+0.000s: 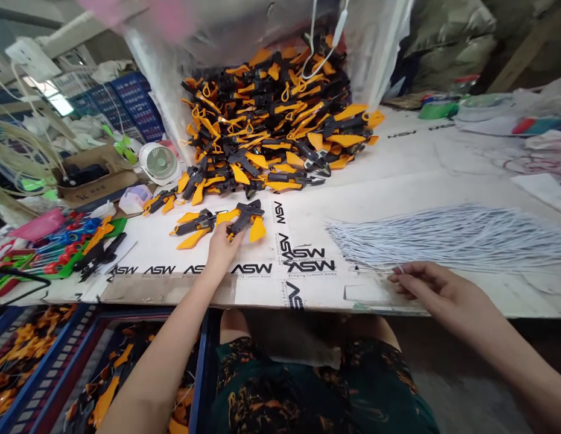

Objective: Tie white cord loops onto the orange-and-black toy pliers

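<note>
While the left arm stretches forward over the counter [398,193], the left hand [221,248] lies palm down. Its grip's fingertips curl onto the near handle of an orange-and-black clipper [247,218]; whether they clamp it cannot be told. Just left of that grip lies a second clipper [194,226], and beyond it a big pile [271,120]. The right hand [427,286] rests at the counter's near edge, its grip nearly closed, thumb and forefinger pinched on a cord [400,269] of the white bundle [452,238] fanned beyond.
</note>
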Motion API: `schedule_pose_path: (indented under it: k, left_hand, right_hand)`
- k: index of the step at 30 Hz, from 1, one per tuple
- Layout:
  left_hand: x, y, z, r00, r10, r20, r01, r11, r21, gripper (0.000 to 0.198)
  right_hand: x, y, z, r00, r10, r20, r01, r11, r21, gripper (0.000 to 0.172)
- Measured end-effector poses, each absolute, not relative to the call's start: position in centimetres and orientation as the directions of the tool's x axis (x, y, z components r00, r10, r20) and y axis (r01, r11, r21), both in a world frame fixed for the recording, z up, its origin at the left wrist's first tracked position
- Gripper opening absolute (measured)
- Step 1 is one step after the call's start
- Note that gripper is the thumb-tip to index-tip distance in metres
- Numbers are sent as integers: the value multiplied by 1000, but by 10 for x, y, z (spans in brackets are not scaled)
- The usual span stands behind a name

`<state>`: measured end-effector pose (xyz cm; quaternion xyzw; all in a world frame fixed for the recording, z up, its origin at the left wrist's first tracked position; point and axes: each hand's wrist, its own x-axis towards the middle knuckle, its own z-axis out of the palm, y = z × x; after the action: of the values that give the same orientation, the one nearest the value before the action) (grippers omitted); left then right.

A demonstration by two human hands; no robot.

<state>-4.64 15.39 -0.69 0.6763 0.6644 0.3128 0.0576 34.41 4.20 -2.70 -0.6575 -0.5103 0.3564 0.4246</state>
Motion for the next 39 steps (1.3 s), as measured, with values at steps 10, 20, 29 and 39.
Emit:
schedule_pose_path:
  k: [10, 20, 29, 39]
  left_hand:
    - [13, 14, -10, -265, 943, 200, 839, 124, 530, 49]
    - [36, -37, -40, 8, 995, -102, 642, 73, 763, 25]
    - [40, -24, -46, -106, 983, -148, 276, 172, 946, 35]
    - [48, -25, -50, -62, 981, -185, 145, 193, 971, 35]
  right_hand:
    - [270, 16, -12, -160, 980, 120, 341, 169, -925, 26]
    - [245, -1, -17, -356, 888, 289, 305, 403, -863, 18]
    - [213, 2, -38, -368, 867, 335, 417, 476, -774, 18]
    - [203, -6, -46, -192, 933, 306, 590, 359, -723, 17]
